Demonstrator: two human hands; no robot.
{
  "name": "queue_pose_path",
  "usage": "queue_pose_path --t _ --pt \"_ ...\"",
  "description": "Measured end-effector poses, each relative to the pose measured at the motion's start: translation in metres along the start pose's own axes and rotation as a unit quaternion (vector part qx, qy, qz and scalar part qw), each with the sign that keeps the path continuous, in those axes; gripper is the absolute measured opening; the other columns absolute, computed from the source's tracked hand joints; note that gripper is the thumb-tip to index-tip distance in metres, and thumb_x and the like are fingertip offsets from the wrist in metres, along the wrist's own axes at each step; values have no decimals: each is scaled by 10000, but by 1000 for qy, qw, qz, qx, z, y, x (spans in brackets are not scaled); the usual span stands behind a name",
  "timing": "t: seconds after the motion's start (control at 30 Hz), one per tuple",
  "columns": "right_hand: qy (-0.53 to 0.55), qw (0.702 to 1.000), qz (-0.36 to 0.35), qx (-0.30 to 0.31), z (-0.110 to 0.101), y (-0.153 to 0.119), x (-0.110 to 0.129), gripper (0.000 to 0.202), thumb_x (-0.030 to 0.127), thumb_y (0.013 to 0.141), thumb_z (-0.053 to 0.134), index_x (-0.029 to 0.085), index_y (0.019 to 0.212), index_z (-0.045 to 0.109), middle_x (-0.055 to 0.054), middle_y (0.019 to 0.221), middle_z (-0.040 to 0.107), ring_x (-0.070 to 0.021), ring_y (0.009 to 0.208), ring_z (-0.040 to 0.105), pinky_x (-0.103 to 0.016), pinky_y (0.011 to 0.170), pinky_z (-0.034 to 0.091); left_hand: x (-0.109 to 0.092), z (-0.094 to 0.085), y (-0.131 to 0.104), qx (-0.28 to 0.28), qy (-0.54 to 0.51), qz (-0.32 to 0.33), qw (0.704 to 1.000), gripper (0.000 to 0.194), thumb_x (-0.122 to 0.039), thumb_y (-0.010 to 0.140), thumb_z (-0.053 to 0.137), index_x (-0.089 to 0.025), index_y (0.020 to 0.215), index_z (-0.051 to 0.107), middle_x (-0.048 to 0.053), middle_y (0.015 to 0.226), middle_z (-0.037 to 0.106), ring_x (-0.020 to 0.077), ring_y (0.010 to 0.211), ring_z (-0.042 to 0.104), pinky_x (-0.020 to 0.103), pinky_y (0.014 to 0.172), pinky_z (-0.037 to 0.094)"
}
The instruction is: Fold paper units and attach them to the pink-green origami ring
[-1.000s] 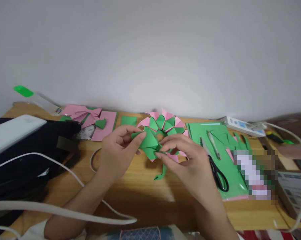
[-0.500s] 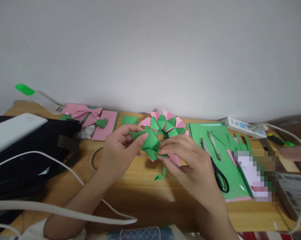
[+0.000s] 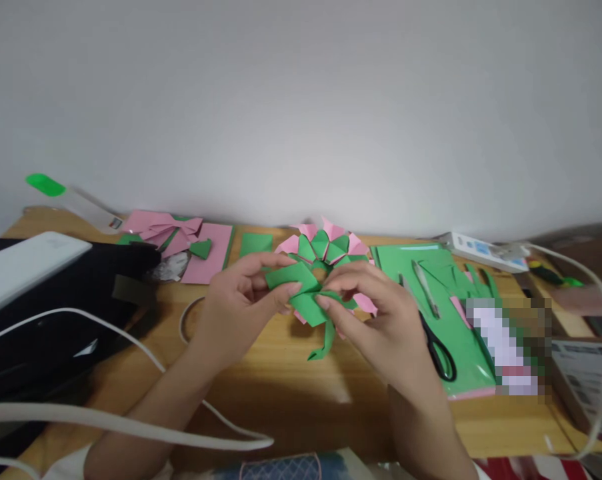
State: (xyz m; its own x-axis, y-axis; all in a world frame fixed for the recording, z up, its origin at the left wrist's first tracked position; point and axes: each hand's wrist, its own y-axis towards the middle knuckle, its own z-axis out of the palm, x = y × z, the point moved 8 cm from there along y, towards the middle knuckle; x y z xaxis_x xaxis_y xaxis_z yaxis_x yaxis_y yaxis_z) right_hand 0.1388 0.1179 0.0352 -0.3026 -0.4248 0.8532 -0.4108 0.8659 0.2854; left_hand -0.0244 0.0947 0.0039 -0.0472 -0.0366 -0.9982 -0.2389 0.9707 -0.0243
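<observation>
Between my two hands is a folded green paper piece (image 3: pixel 308 308) with several flaps. My left hand (image 3: pixel 241 300) pinches its left side between thumb and fingers. The thumb and fingertips of my right hand (image 3: pixel 375 310) close on its right edge. Just behind lies a ring of pink and green folded paper (image 3: pixel 321 243), its lower part covered by my hands. A narrow green paper strip with a bent end (image 3: pixel 325 341) sticks out below. Whether the held piece joins the ring, I cannot tell.
Pink paper (image 3: pixel 213 250) with folded pieces and a small green square (image 3: pixel 255 244) lie back left. To the right are scissors (image 3: pixel 441 353), a pen-like tool (image 3: pixel 425 287) and green sheets (image 3: pixel 405 260). A white cable (image 3: pixel 131 427) crosses the front left.
My right fingers have drawn back and bent more around the green piece. Its flaps now spread wider, with a lower flap showing between my thumbs.
</observation>
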Motion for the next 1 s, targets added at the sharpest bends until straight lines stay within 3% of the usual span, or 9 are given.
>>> queue_pose_path --t 0.13,0.2,0.33,0.43,0.63,0.83,1.0 --pt "142 980 131 36 13 -1 -27 91 227 788 692 207 851 628 17 746 603 -105 653 556 -217 531 436 0 -1 -2 -2 46 16 999 210 -215 690 770 -204 884 691 -37 639 718 102 492 640 147 406 466" --pt "199 965 163 55 19 -5 -35 183 288 755 732 205 884 632 39 702 573 -88 592 520 -212 510 420 1 1 -2 11 82 27 996 215 -235 700 771 -231 904 701 -49 620 699 95 476 615 143 376 423" --pt "223 952 202 56 18 -19 -47 249 389 723 755 185 716 612 58 590 493 -71 517 435 -210 459 333 3 18 -2 77 119 38 989 197 -270 708 755 -257 900 712 -43 650 705 115 522 629 163 414 455" --pt "191 958 211 29 9 -31 -54 241 374 733 737 176 669 615 47 586 496 -70 532 407 -215 467 295 12 32 0 115 127 6 985 220 -298 669 765 -234 874 717 -28 618 701 136 517 642 176 418 474" --pt "199 953 228 -14 2 -52 -69 288 433 727 721 174 680 604 52 559 491 -68 517 373 -214 471 283 39 66 -8 242 58 -95 964 177 -368 695 733 -196 674 696 14 575 712 165 505 672 237 496 569" --pt "294 923 250 -2 5 -66 -76 256 401 709 712 179 652 599 38 598 548 -74 519 453 -211 491 362 39 80 -19 256 48 -103 960 126 -281 646 771 -191 615 688 -16 522 670 126 458 631 193 460 541" --pt "337 909 246 -19 2 -70 -77 273 422 663 766 188 672 625 35 598 590 -88 522 498 -219 500 411 36 85 -23 255 47 -93 961 148 -304 721 701 -157 710 684 -5 566 690 129 506 658 198 496 548"
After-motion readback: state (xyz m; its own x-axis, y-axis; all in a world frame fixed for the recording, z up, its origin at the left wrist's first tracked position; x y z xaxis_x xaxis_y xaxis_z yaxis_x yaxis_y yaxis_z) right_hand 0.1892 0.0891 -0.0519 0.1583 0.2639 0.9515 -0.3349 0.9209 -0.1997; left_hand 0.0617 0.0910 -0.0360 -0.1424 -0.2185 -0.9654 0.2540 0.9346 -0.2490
